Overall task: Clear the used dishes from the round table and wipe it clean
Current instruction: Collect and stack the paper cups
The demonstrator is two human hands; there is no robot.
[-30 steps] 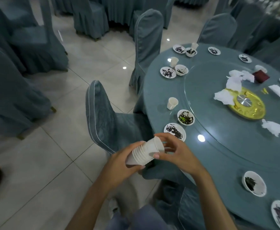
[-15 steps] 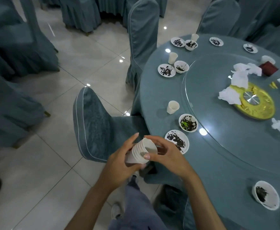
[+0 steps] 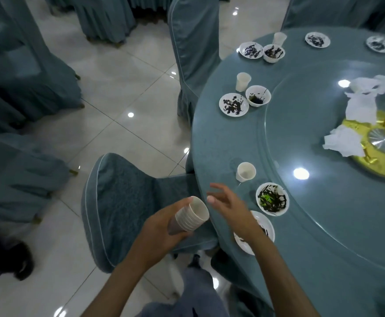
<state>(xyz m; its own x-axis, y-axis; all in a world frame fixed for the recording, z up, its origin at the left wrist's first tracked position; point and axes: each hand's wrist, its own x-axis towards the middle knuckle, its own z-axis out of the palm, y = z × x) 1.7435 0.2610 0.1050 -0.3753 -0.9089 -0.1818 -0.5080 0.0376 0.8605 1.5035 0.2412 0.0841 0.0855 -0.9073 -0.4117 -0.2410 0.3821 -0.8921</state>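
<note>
My left hand [image 3: 161, 229] grips a stack of white paper cups [image 3: 190, 217], tilted with the mouth toward the round table [image 3: 214, 143]. My right hand [image 3: 230, 207] hovers beside the stack with fingers spread, holding nothing, over the table's near edge. A single paper cup [image 3: 245, 172] stands just beyond it. A dirty bowl [image 3: 272, 199] and a soiled small plate [image 3: 261, 227], partly hidden by my right wrist, lie close by. Farther along the edge sit another cup [image 3: 243, 81], a bowl [image 3: 258, 95] and a plate [image 3: 233, 104].
A covered chair [image 3: 123, 202] stands under my hands, another chair [image 3: 193, 53] at the table's left. Crumpled napkins [image 3: 360, 106] lie on the glass turntable near a gold centre [image 3: 378, 161]. More dishes [image 3: 262, 50] sit at the far edge. Someone's dark shoe [image 3: 4, 257] is on the tiled floor.
My right hand has let go of the cup stack and opened, moving toward the table. The left hand keeps holding the stack. The view has shifted closer to the table.
</note>
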